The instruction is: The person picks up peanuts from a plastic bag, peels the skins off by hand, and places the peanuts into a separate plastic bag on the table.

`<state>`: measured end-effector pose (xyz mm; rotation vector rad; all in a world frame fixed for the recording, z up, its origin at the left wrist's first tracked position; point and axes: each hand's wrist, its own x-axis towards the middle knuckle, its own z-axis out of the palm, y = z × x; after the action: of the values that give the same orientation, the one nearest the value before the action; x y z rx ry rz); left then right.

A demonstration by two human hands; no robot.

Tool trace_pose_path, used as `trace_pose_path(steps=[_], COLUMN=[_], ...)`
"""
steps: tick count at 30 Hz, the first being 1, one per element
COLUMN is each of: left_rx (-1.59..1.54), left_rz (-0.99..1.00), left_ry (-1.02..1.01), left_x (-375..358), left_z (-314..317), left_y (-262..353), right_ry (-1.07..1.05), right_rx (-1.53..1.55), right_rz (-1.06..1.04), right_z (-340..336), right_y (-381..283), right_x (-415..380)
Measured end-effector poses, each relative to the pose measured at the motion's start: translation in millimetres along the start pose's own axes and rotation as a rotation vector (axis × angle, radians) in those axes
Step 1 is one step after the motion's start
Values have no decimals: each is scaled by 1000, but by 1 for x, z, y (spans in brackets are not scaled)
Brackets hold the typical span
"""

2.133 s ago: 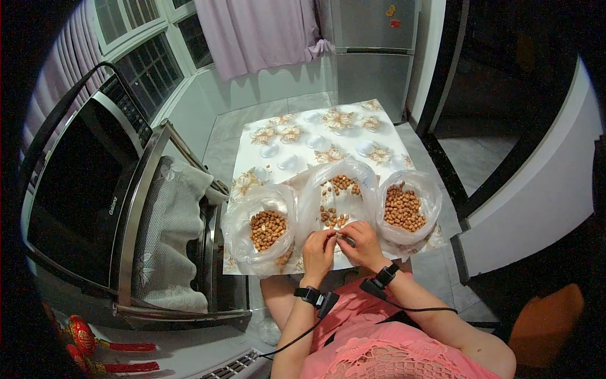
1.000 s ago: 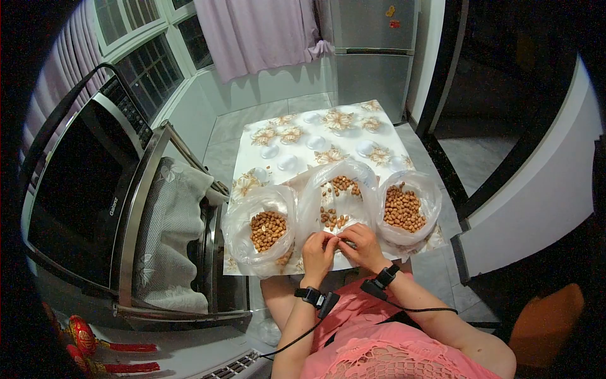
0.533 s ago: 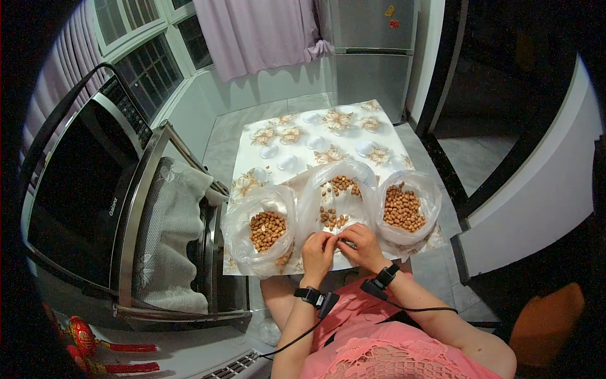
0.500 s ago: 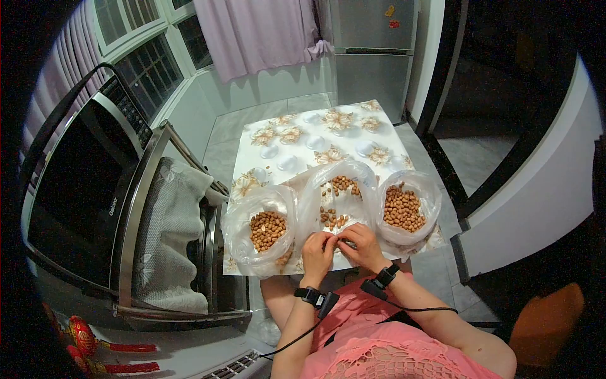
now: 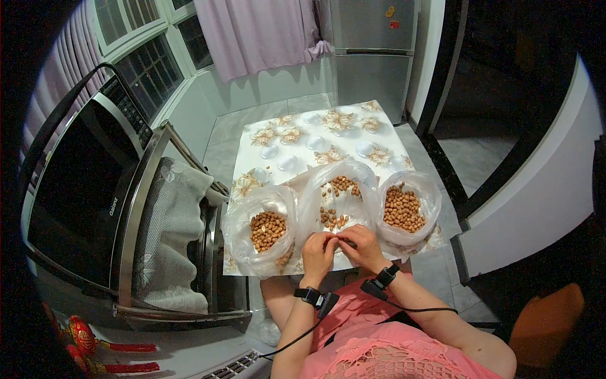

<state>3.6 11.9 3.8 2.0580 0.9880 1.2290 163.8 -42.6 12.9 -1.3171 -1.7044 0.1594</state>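
My left hand (image 5: 319, 251) and my right hand (image 5: 362, 245) meet fingertip to fingertip at the front of the middle plastic bag (image 5: 309, 205). Both are closed in a pinch; whatever lies between the fingers is hidden. Inside that bag, brown nuts that look like shelled peanuts (image 5: 345, 184) form a loose group at the back, with a smaller group (image 5: 329, 218) just beyond my fingers. To the left stands an open plastic bag (image 5: 238, 221) with a pile of the same nuts (image 5: 267, 231). Another open bag (image 5: 431, 201) on the right holds a further pile (image 5: 404, 208).
A flowered cloth (image 5: 303, 136) covers the table under the bags. Left of it stands a metal rack (image 5: 129, 259) with a microwave (image 5: 82, 189) on top. Behind the table are a fridge (image 5: 372, 76) and a curtain (image 5: 259, 38). Cords (image 5: 416, 309) run from my wrist straps.
My right hand has dipped very slightly towards me. Both hands stay pinched together at the same spot, and the bags and nuts look unchanged.
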Motion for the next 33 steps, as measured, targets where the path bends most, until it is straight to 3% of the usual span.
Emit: trace_pose_path(steps=[16, 33], left_rx=[18, 11], left_rz=[-13, 1], left_ry=[-21, -5], left_x=[1, 0], left_z=[-3, -1], left_y=[6, 4], right_ry=[56, -1], right_rx=[88, 108], right_rz=[113, 94], right_z=[0, -2], right_y=[-4, -4], right_x=[-2, -1])
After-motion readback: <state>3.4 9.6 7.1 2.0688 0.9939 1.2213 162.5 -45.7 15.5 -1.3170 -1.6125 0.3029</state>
